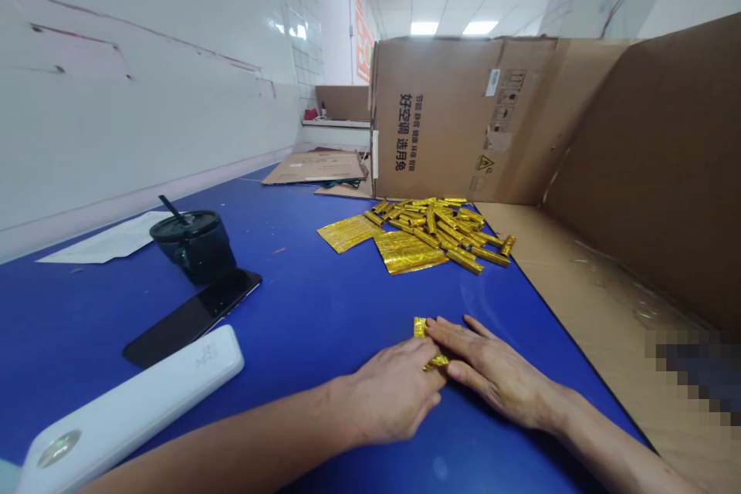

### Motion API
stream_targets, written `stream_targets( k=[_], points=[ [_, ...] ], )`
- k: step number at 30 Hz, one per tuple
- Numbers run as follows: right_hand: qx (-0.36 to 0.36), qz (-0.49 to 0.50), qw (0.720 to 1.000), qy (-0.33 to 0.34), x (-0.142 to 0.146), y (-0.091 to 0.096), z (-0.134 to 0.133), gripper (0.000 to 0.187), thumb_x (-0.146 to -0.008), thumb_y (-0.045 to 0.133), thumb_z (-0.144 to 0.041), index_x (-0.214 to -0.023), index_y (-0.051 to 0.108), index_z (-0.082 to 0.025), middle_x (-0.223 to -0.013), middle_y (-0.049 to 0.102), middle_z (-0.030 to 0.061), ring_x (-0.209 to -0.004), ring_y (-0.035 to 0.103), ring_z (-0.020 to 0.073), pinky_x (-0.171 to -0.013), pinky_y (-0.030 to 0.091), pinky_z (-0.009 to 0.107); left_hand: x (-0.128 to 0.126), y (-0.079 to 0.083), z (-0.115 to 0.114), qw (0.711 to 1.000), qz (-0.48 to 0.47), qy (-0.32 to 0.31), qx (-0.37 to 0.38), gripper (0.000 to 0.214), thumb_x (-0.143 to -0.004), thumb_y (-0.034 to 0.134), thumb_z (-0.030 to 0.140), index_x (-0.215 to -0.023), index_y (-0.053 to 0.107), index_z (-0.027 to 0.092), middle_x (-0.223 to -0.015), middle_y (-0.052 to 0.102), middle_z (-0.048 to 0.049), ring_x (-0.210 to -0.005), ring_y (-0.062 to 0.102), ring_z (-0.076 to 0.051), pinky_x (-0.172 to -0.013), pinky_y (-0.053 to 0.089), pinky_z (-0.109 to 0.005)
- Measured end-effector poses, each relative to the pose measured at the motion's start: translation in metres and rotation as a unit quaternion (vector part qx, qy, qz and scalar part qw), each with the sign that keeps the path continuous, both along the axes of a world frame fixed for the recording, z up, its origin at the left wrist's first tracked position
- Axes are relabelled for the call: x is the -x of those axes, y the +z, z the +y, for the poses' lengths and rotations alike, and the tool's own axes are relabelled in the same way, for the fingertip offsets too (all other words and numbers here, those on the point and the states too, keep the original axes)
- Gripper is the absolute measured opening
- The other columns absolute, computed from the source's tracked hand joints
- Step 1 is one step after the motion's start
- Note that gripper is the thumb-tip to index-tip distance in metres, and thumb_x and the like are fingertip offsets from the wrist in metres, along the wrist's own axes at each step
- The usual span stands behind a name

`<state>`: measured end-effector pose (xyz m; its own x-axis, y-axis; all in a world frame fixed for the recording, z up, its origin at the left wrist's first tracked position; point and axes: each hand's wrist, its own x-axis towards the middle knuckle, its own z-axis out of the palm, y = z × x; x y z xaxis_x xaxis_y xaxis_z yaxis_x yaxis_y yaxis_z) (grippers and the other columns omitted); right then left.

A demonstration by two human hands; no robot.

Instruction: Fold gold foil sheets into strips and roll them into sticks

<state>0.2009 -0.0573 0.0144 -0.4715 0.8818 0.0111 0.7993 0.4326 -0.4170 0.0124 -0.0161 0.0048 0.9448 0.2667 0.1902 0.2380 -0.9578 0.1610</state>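
A small piece of gold foil [420, 326] lies on the blue table under my two hands, mostly covered by fingers. My left hand [390, 390] is closed with its fingers curled on the foil, and a crinkled gold edge shows beside its knuckles. My right hand [498, 370] lies flat from the right, fingers stretched out and fingertips touching the foil. Beyond the hands is a heap of narrow, rolled or folded gold foil pieces [431, 220]. Two flat gold foil sheets [410, 253] rest at the heap's near left edge.
On the left of the blue table [301, 293] are a dark cup [202, 251] with a spoon or straw, a black phone [191, 320], a long white device [136, 409] and white paper [109, 239]. A large cardboard box [451, 123] borders the far and right sides. Flattened cardboard [318, 167] lies behind.
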Motion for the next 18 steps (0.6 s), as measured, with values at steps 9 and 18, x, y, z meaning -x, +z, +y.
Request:
stream_targets(
  k=[9, 18],
  points=[
    [-0.006, -0.021, 1.000, -0.008, 0.004, -0.002, -0.002, 0.050, -0.085, 0.030, -0.046, -0.131, 0.025, -0.026, -0.134, 0.034, 0.0059, -0.123, 0.025, 0.0224, -0.099, 0.015, 0.051, 0.000, 0.003, -0.008, 1.000, -0.003, 0.028, 0.006, 0.022, -0.080, 0.043, 0.026, -0.093, 0.056, 0.014, -0.099, 0.053, -0.0081, -0.098, 0.046, -0.022, -0.090, 0.036, -0.034],
    [0.001, -0.062, 0.998, 0.012, 0.003, 0.002, -0.003, 0.056, -0.084, 0.031, -0.049, -0.133, 0.020, -0.025, -0.137, 0.025, 0.0075, -0.125, 0.020, 0.0243, -0.098, 0.011, 0.054, 0.009, 0.001, 0.023, 0.995, 0.048, 0.084, 0.027, 0.076, -0.073, 0.039, 0.061, -0.129, 0.025, 0.010, -0.132, 0.031, -0.0161, -0.122, 0.024, -0.028, -0.098, 0.018, -0.046]
  ],
)
